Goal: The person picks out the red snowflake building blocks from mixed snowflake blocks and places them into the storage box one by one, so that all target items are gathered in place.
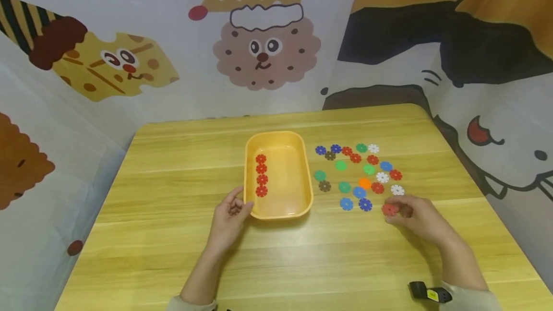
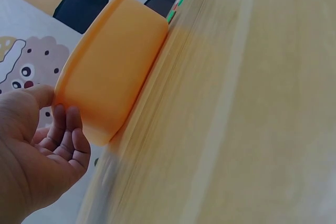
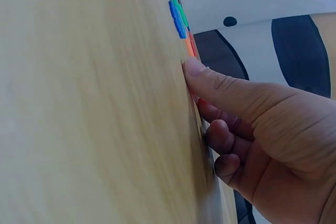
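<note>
A yellow-orange plastic tray (image 1: 278, 212) stands on the table, with several red snowflake discs (image 1: 261, 179) in a column along its left side. My left hand (image 1: 231, 215) grips the tray's near left corner, thumb at the rim and fingers against the outer wall. In the left wrist view, the hand (image 2: 44, 150) holds that corner with its fingers curled. On the right, my right hand (image 1: 416, 215) pinches a red snowflake disc (image 1: 390, 210) close over the table. The right wrist view shows the thumb and curled fingers of this hand (image 3: 262, 129) at table level, mostly hiding the disc.
Loose snowflake discs in several colours lie right of the tray, among them an orange one (image 1: 365, 184), a white one (image 1: 397, 190) and a dark blue one (image 1: 365, 204). A black strap (image 1: 429, 293) is by the right wrist. A cartoon-printed cloth (image 1: 173, 104) hangs behind the table.
</note>
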Available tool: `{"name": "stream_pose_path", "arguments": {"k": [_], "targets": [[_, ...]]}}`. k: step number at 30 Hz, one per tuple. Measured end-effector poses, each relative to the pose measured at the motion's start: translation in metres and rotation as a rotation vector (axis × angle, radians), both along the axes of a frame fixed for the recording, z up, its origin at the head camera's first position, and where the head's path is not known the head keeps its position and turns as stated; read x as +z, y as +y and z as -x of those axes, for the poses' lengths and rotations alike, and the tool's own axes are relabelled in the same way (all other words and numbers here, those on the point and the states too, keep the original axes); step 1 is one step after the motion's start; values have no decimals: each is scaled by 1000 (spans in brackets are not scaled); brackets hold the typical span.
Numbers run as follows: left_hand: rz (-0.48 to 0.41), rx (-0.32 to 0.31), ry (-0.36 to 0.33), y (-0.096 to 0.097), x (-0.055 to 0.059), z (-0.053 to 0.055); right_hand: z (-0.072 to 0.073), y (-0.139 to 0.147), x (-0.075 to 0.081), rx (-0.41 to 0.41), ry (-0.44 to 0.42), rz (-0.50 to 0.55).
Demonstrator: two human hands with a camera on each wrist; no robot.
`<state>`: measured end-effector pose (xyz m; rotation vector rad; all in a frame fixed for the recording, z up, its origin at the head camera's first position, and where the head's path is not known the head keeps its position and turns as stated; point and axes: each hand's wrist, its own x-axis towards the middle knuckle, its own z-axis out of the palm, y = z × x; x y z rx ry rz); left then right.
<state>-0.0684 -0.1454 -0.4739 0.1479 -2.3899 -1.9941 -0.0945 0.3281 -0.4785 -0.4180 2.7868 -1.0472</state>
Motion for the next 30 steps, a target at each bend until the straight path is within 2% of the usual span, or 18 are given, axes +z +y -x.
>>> {"name": "stream_pose_path", "arguments": {"k": [7,11,17,25,30], "targets": [[1,-12,-3,-2,-2,2,4,-7,3,5,28,-18],[-4,-12,1,-1,-2,2,11,-21,8,8,100,-14],[-18,-2,0,-1,-2,1,23,-48,15,61,204,27],[-20,10,1,-1,-4,1,31,-84,16,105,164,84],[-22,13,1,-1,-5,1,33,-102,17,143,172,119]]}}
